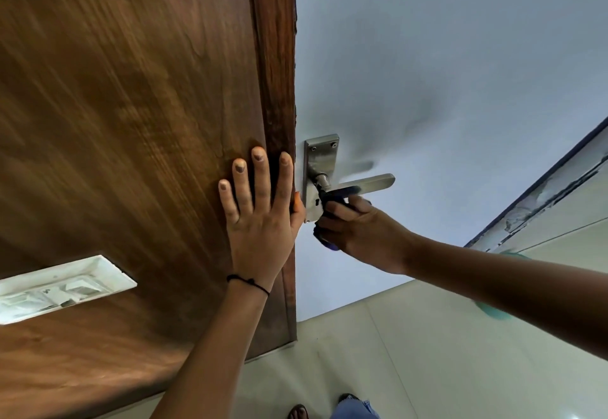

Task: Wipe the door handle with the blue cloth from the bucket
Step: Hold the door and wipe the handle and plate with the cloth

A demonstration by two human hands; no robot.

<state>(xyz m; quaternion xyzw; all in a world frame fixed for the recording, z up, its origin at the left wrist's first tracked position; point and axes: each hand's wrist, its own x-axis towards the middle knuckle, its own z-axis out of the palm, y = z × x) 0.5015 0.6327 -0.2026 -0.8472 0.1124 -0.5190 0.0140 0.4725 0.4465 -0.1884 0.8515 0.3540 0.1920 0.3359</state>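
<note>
A steel lever door handle point(371, 182) on a steel backplate point(320, 158) sits on the pale door face point(427, 73) right of the wooden panel. My right hand point(358, 231) is shut on the blue cloth point(335, 193), which is pressed against the underside of the lever near its pivot; a bit of cloth also shows below the fist. My left hand point(260, 208) lies flat with fingers spread on the brown wooden surface point(131, 122), its thumb at the backplate's edge. The bucket is not in view.
A white switch plate point(62, 287) is set in the wood at the lower left. Pale floor tiles point(411, 353) lie below, with my feet point(329, 410) at the bottom edge. A teal shape point(493, 311) shows behind my right forearm.
</note>
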